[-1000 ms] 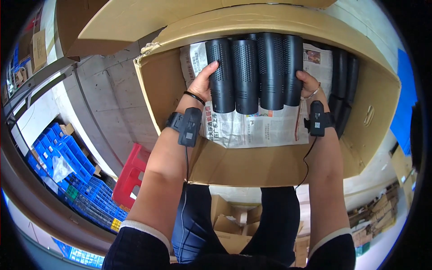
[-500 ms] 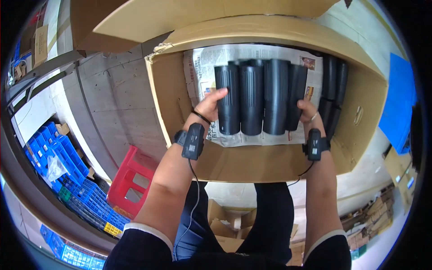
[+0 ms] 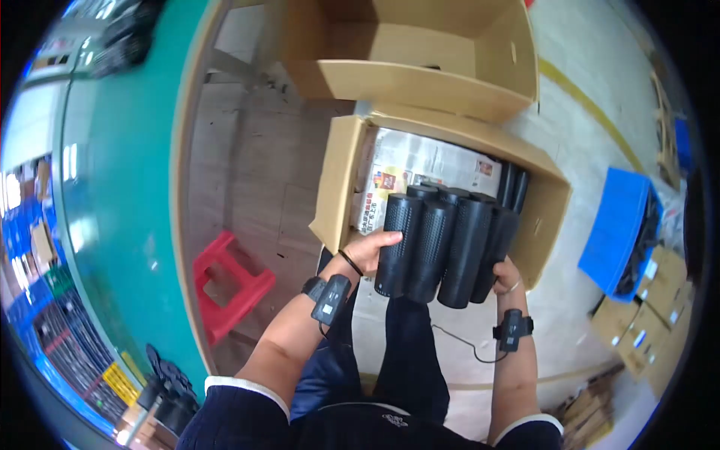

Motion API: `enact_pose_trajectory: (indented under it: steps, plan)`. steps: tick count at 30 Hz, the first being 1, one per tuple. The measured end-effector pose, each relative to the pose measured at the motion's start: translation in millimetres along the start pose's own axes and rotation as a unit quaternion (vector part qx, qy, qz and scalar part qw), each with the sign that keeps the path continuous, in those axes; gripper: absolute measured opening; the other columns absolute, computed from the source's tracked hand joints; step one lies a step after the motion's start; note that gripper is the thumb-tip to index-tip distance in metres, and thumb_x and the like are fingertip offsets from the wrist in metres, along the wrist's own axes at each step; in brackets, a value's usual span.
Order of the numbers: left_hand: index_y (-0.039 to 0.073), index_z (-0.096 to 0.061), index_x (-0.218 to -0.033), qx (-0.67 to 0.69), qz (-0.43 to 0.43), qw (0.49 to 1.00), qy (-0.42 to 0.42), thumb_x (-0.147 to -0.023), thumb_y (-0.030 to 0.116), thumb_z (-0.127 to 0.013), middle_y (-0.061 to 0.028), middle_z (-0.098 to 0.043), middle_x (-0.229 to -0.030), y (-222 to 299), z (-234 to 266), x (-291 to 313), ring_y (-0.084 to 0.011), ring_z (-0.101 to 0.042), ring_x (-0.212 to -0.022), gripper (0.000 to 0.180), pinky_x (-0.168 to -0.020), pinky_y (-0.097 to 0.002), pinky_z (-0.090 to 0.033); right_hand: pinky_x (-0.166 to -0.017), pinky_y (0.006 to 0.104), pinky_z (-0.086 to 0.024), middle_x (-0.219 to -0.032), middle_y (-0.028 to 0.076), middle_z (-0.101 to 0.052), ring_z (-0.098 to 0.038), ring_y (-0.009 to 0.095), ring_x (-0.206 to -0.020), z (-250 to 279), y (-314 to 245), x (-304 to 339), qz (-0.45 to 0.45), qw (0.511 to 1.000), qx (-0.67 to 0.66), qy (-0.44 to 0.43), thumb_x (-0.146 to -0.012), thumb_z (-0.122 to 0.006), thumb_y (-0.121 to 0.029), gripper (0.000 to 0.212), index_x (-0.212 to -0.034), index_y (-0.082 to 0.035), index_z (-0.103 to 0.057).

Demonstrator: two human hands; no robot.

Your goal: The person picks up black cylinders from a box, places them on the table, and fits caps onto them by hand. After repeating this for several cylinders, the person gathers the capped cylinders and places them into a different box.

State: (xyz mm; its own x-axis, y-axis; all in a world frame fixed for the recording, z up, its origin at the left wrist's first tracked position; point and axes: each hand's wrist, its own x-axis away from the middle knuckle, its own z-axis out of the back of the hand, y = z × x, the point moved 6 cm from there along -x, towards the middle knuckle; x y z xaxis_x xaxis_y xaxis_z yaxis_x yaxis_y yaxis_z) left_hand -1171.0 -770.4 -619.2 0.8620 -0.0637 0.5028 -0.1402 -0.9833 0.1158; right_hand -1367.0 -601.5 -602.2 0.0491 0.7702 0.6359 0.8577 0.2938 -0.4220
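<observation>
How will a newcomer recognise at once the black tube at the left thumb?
Find the cardboard box with newspaper inside. Over its near edge, the left hand and right hand hold a bunch of black tubes. It is the leftmost tube, the only one with the left thumb on it.

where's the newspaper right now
In the head view, the newspaper is at upper middle, inside the nearer open cardboard box, partly hidden behind the black cylinders held between the left hand and right hand.
</observation>
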Motion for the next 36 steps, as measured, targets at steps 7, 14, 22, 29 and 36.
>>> enact_pose_trajectory:
  steps: [7,14,22,29,36]
  plan:
    - [-0.001,-0.048,-0.128,0.074,-0.095,0.992,0.020,-0.086,0.029,-0.066,-0.0165,-0.060,-0.121,7,-133,147,-0.0287,-0.060,-0.108,0.055,-0.097,-0.0430,-0.047,-0.097,0.0381,-0.047,-0.122,0.012,-0.059,-0.059,0.025,-0.110,-175,-76,83,-0.071,0.992,0.057,-0.088,-0.066,-0.082,-0.021,0.075,-0.129,0.002,-0.047]
    - [0.001,-0.050,-0.128,0.153,-0.260,0.953,-0.015,-0.084,0.033,-0.068,-0.0166,-0.059,-0.123,24,-192,328,-0.0287,-0.060,-0.109,0.057,-0.098,-0.0449,-0.045,-0.096,0.0424,-0.048,-0.120,0.016,-0.060,-0.060,0.028,-0.108,-367,-67,98,-0.142,0.953,0.186,-0.192,-0.072,-0.080,-0.027,0.071,-0.127,0.004,-0.047]
    - [0.004,-0.055,-0.121,0.190,-0.479,0.853,0.082,-0.083,0.037,-0.068,-0.0130,-0.063,-0.114,67,-135,532,-0.0260,-0.062,-0.103,0.052,-0.093,-0.0444,-0.048,-0.094,0.0417,-0.050,-0.116,0.017,-0.061,-0.062,0.028,-0.104,-606,31,21,-0.231,0.877,0.301,-0.296,-0.077,-0.074,-0.026,0.063,-0.125,0.004,-0.049]
    - [0.005,-0.058,-0.113,0.245,-0.557,0.784,0.123,-0.084,0.036,-0.067,-0.0101,-0.066,-0.104,80,-47,604,-0.0241,-0.064,-0.092,0.043,-0.086,-0.0434,-0.051,-0.097,0.0428,-0.047,-0.120,0.018,-0.058,-0.060,0.028,-0.108,-678,132,-61,-0.324,0.832,0.322,-0.316,-0.080,-0.072,-0.024,0.061,-0.127,0.004,-0.045]
    - [0.007,-0.059,-0.109,0.267,-0.571,0.764,0.136,-0.084,0.037,-0.066,-0.0087,-0.066,-0.098,108,-4,622,-0.0233,-0.064,-0.088,0.040,-0.084,-0.0426,-0.052,-0.094,0.0469,-0.048,-0.116,0.014,-0.059,-0.059,0.029,-0.105,-719,153,-119,-0.305,0.803,0.421,-0.291,-0.079,-0.075,-0.026,0.062,-0.127,-0.002,-0.046]
